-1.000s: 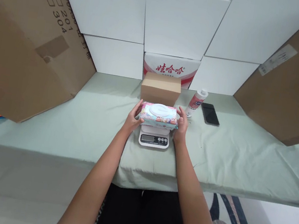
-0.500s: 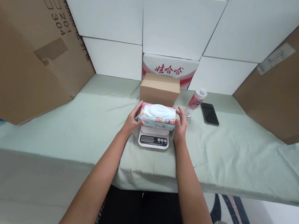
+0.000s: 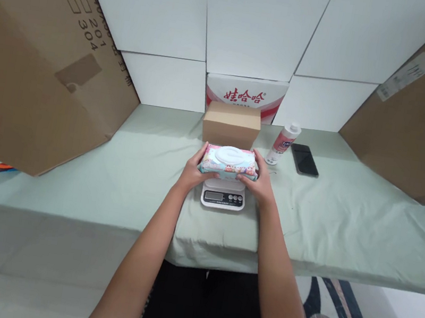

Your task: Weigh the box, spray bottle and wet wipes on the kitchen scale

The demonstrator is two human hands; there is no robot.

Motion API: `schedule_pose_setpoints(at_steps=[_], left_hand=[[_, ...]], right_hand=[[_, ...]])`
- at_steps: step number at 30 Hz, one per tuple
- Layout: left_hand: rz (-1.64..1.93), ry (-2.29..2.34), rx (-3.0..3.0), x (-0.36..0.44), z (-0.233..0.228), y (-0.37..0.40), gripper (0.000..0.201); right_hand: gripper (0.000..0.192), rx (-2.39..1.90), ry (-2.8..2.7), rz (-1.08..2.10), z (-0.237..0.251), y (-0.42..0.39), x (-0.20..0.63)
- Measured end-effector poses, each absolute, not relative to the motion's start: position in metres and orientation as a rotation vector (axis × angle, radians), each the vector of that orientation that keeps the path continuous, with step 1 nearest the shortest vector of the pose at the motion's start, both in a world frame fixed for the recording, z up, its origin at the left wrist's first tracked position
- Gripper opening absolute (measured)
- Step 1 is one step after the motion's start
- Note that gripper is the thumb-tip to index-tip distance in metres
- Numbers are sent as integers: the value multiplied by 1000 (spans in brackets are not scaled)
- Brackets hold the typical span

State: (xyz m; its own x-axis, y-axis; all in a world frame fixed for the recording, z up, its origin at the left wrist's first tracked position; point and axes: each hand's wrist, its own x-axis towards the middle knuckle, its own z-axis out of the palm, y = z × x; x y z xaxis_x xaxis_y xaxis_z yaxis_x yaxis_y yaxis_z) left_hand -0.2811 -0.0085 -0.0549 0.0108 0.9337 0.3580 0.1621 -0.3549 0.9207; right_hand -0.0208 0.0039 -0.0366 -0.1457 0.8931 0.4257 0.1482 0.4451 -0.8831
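The pack of wet wipes (image 3: 229, 163) is held over the platform of the kitchen scale (image 3: 223, 195), at the counter's (image 3: 347, 223) middle; whether it rests there cannot be told. It is gripped at its 2 short ends: the left hand (image 3: 193, 173) is clasped on 1 end, the right hand (image 3: 259, 181) on the other. The pack is judged soft, light and slightly slippery, with a stiff lid on top; the ends suit a hold best. Behind the scale stands a small carton (image 3: 232, 125); right of it, a bottle (image 3: 283, 144) and phone (image 3: 305, 159) lie on wrinkled green cloth.
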Motion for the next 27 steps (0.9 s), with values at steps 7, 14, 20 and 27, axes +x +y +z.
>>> schedule_pose_setpoints(at_steps=[7, 14, 20, 27], left_hand=[[1423, 1211, 1620, -271, -45, -22, 131], [1327, 1102, 1932, -211, -9, -50, 124], [1111, 972, 1865, -93, -18, -45, 130], [882, 899, 1811, -18, -36, -10, 121]], right_hand=[[107, -923, -1563, 778, -33, -10, -25], [98, -1013, -1627, 546, -19, -53, 50], [85, -1305, -1705, 370, -12, -78, 169], [87, -1523, -1722, 321, -27, -63, 237]])
